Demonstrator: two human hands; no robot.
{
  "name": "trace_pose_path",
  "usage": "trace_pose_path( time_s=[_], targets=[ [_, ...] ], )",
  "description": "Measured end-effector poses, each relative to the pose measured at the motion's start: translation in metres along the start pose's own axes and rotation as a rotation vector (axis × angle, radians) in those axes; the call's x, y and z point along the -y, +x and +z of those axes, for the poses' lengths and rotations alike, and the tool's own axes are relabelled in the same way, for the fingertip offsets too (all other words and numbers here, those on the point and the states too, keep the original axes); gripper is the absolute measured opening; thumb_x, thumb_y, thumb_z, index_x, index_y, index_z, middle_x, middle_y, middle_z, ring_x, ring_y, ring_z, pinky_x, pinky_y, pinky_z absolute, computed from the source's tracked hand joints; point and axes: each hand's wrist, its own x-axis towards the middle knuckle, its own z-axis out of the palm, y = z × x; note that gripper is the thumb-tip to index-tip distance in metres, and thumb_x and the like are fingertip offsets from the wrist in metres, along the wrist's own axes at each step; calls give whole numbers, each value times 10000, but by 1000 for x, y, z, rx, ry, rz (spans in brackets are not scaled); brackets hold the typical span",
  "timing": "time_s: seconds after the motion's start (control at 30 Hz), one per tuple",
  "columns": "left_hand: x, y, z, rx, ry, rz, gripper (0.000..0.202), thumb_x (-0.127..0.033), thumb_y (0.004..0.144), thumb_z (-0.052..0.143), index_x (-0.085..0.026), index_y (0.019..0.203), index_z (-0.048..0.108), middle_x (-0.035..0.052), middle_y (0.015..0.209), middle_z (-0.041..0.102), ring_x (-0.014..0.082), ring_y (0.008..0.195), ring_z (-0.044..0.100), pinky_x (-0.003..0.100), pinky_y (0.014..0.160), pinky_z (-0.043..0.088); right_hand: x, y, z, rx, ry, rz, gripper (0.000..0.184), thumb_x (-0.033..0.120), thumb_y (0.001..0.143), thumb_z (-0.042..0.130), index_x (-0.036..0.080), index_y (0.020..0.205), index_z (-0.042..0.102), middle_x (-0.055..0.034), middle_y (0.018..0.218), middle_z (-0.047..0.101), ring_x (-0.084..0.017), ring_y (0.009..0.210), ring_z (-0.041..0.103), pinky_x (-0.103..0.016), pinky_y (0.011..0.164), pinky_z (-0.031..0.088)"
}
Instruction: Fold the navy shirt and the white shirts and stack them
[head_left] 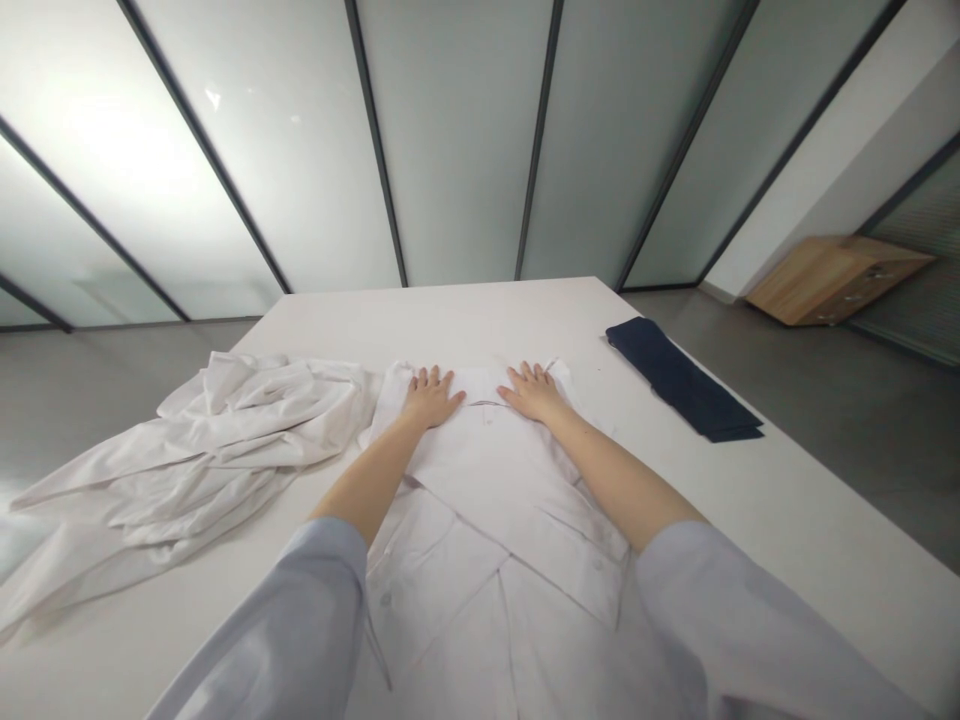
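Observation:
A white buttoned garment, which looks like a coat or shirt, lies spread on the table in front of me. My left hand rests palm down near its far left corner, fingers stretched out. On the far right part of the same garment, my right hand lies flat with its fingers spread. Between the two hands runs the far edge of the garment, with a short dark curved line below it. Small buttons show on the near left and right parts. Both palms are hidden against the cloth.
A crumpled heap of white cloth lies to the left, hanging past the table's left edge. To the right sits a folded dark navy cloth. The white table ends before frosted glass panels. A wooden cabinet stands at far right.

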Motion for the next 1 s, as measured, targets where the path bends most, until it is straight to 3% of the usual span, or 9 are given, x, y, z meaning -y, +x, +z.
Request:
trace_pose_path(
  time_s=[0.2,0.3,0.4,0.5,0.57,0.7,0.83,1.0],
  targets=[
    [0,-10,-3,-169,-7,35,627,-510,951,312,-162,1470,364,132,1564,312,290,1438,267,445,1164,203,-2,-1,2,-27,5,-1,737,641,940,232,200,1530,272,-143,1606,190,-350,1458,162,-476,1151,135],
    [-9,-26,-10,-230,-72,20,634,-478,939,349,-138,1473,336,130,1523,384,251,1381,363,391,1126,293,-2,0,2,-33,7,-5,733,640,940,241,203,1528,274,-149,1603,194,-353,1457,163,-482,1149,135],
    [-21,-46,-15,-128,-102,-37,684,-567,922,325,-164,1474,335,131,1518,393,287,1369,374,448,1083,347,-1,3,1,-38,8,-14,724,635,942,248,206,1523,285,-149,1601,203,-352,1455,168,-482,1146,139],
    [-31,-61,-11,46,-56,-68,748,-668,898,254,-218,1491,326,130,1579,277,360,1434,247,601,1088,276,0,9,-1,-29,9,-10,715,634,939,269,214,1517,295,-138,1602,206,-346,1453,180,-480,1144,149],
    [-34,-64,-5,79,-26,-78,781,-688,891,217,-226,1519,273,128,1606,192,384,1458,163,666,1087,213,1,13,-4,-34,10,-12,699,626,941,280,216,1506,314,-135,1600,212,-342,1450,189,-479,1142,157],
    [-32,-53,3,29,-19,-76,798,-690,888,204,-231,1541,217,130,1615,148,386,1468,119,683,1099,156,2,14,-10,-90,11,15,669,574,959,282,167,1488,336,-169,1580,252,-335,1445,212,-472,1136,177],
    [-25,-27,1,40,-36,-79,806,-693,881,206,-229,1540,222,134,1615,143,388,1469,113,687,1097,152,4,-1,-15,-156,5,-1,681,572,951,309,168,1500,307,-167,1576,264,-338,1448,203,-483,1137,182],
    [-16,2,-5,10,-39,-68,785,-685,883,234,-228,1520,270,139,1607,182,387,1459,155,671,1092,185,11,-35,-8,-41,46,-19,691,627,938,289,209,1484,354,-141,1581,263,-364,1443,202,-526,1135,179]
  ],
)
